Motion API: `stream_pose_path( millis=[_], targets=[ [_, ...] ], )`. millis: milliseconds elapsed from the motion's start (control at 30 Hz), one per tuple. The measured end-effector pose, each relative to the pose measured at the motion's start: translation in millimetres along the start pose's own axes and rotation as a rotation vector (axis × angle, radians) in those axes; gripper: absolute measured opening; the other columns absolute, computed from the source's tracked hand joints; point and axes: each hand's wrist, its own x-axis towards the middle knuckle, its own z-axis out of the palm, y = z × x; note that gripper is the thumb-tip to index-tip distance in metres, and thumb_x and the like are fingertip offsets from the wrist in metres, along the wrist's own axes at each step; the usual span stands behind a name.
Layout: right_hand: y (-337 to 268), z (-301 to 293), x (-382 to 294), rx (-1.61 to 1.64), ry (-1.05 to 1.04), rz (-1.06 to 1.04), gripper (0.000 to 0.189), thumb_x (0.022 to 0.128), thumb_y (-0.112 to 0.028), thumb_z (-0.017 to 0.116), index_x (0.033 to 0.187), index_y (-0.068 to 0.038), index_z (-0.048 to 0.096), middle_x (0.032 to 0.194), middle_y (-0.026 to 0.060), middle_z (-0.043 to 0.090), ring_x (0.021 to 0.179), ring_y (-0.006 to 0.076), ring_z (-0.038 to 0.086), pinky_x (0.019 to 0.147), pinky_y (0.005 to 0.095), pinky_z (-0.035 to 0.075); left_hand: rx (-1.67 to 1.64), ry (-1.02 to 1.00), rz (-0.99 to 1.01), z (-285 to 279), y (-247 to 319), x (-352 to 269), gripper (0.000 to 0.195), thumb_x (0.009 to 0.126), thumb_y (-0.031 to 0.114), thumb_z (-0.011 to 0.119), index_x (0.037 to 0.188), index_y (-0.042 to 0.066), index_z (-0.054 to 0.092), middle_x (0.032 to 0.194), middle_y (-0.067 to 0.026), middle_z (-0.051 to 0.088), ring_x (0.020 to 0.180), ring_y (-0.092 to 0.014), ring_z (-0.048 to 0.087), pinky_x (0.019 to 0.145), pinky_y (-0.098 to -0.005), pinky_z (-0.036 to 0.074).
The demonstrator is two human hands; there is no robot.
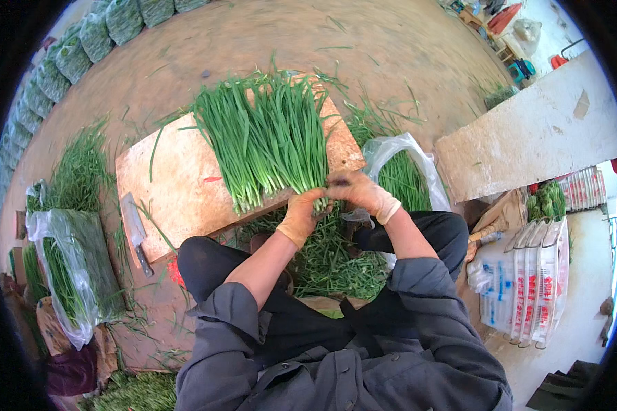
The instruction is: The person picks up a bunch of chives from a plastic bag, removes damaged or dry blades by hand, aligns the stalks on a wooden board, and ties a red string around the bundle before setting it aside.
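A wide bundle of green garlic chives lies across a wooden board before me, pale stem ends towards me. My left hand, in a thin tan glove, is closed around stem ends at the bundle's right corner, at the board's near edge. Beside it, my right hand, gloved too and slightly blurred, reaches in with its fingertips at the same stems; whether it grips any is unclear. A knife with a broad blade rests on the board's left end, its dark handle over the edge.
Trimmed leaves cover the floor between my legs. An open plastic bag of chives stands to the right, another bag to the left. Stacked white plastic crates and a pale slab are at the right. Filled bags line the far left.
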Motion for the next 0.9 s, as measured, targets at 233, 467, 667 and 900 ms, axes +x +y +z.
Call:
stream_pose_path(
  millis=[233,467,667,900],
  targets=[
    [23,16,-1,1.008,-0.151,0.316,0.053,0.093,-0.04,0.079,0.13,-0.003,0.068,0.118,0.0075,0.072,0.106,0.0176,0.067,0.089,0.032,0.055,0.003,-0.237,0.08,21,-6,-20,0.029,0.092,0.012,0.074,0.119,0.006,0.066,0.101,-0.0077,0.072,0.083,-0.023,0.072,0.069,-0.038,0.062],
    [30,48,-17,0.537,-0.09,0.26,0.058,0.074,-0.01,0.089,0.126,-0.001,0.067,0.114,0.0083,0.074,0.099,0.0203,0.069,0.09,0.0368,0.056,0.547,-0.309,-0.205,17,-35,-39,0.036,0.086,0.021,0.086,0.115,0.014,0.067,0.102,0.0016,0.069,0.093,-0.017,0.069,0.077,-0.0384,0.058],
    [27,54,-32,0.281,0.057,0.332,0.059,0.072,-0.01,0.087,0.126,-0.002,0.067,0.117,0.0068,0.073,0.101,0.0172,0.068,0.091,0.036,0.056,0.743,-0.525,-0.349,1,-39,-38,0.059,0.084,0.044,0.086,0.133,0.017,0.067,0.126,-0.0028,0.068,0.116,-0.02,0.059,0.094,-0.0429,0.046],
    [45,57,-47,0.407,0.127,0.221,0.058,0.072,-0.001,0.084,0.127,-0.001,0.065,0.114,0.0075,0.073,0.104,0.0181,0.067,0.092,0.0354,0.055,0.31,-0.383,-0.115,-6,-12,-29,0.068,0.096,0.046,0.075,0.148,0.008,0.053,0.139,-0.0047,0.063,0.128,-0.019,0.058,0.109,-0.0407,0.045]
  ],
)
